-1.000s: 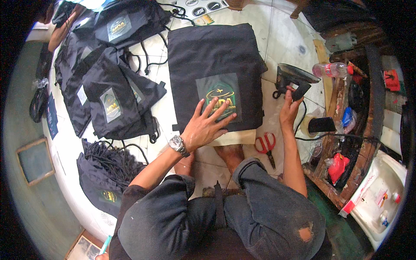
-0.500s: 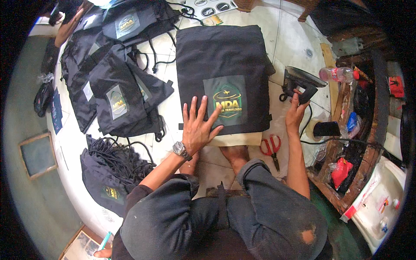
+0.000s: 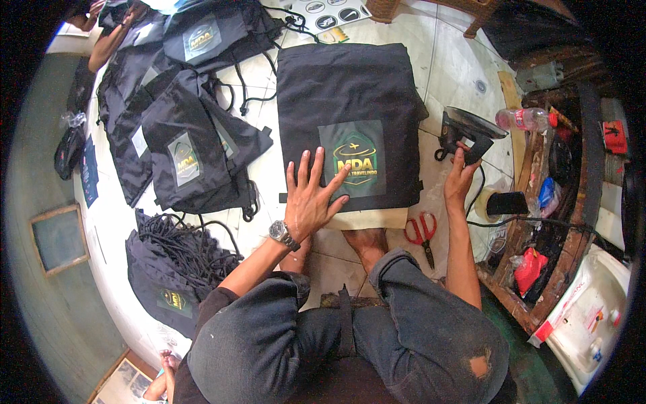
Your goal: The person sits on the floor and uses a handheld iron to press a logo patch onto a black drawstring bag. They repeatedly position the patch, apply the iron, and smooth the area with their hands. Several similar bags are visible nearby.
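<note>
My left hand (image 3: 311, 195), a watch at its wrist, lies flat with fingers spread on a black cloth bag (image 3: 346, 81). The fingertips reach the left edge of a clear film patch (image 3: 371, 138) that covers a green and gold print on the bag. Off to the right, my right hand (image 3: 462, 176) is closed on the handle of a clothes iron (image 3: 464, 128), beside the bag and apart from it. Its soleplate faces away from me, tilted up. Under the bag's near edge a pale sheet (image 3: 370, 219) sticks out.
Black bags with film patches (image 3: 182, 108) are heaped to the left, with a corded bundle (image 3: 175, 249) nearer. Red-handled scissors (image 3: 422, 232), a tape roll (image 3: 494, 202), a plastic bottle (image 3: 525, 119) and a wooden rack (image 3: 538, 269) stand right. Other people's arms show at the left rim.
My hands keep their places on the bag and the iron; the view has shifted slightly. At the lower left, another person's hand with a teal stick-like thing has moved; feet or hands show there now.
</note>
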Motion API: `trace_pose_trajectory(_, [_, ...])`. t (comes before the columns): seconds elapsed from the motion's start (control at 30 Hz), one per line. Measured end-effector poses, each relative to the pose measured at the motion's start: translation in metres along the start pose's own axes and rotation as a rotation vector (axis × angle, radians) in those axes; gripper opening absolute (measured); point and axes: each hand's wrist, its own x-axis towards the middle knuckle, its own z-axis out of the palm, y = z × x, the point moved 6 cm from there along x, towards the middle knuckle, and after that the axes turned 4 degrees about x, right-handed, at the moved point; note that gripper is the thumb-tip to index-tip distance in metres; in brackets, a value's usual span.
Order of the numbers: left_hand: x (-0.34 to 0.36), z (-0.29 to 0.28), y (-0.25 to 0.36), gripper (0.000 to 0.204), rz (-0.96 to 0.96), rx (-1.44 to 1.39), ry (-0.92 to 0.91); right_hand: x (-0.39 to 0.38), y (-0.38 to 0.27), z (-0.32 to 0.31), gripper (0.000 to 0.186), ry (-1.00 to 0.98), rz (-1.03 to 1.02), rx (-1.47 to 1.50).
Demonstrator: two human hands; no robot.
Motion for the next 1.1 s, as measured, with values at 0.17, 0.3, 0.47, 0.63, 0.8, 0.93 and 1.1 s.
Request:
trace_pose_trajectory(0.17, [0.001,0.000,-0.004,0.075,-0.105,-0.127,-0.079,0.002,0.005,0.000,0.044,-0.015,-0.018,-0.027])
trace_pose_trajectory(0.3, [0.011,-0.013,0.001,0.081,-0.035,-0.011,-0.062,0.002,0.009,0.000,0.045,-0.016,0.018,0.005])
trace_pose_trajectory(0.47, [0.052,-0.017,0.003,0.083,0.040,-0.027,-0.003,-0.001,0.002,0.001,0.045,-0.019,-0.005,-0.018])
trace_pose_trajectory(0.63, [0.060,-0.007,-0.001,0.077,0.091,-0.036,0.007,0.001,-0.002,0.002,0.048,0.021,0.022,-0.005])
trace_pose_trajectory(0.8, [0.023,-0.017,-0.056,0.074,-0.245,-0.128,0.217,0.001,0.012,-0.003,0.046,-0.016,0.000,-0.048])
trace_pose_trajectory(0.93, [-0.008,-0.018,-0.094,0.028,-0.527,-0.335,0.333,0.014,0.035,-0.004,0.043,0.062,-0.093,-0.222])
trace_pose_trajectory(1.1, [0.035,-0.030,-0.075,0.033,-0.547,-1.074,0.311,0.034,0.058,-0.005,0.048,0.047,0.034,-0.193])
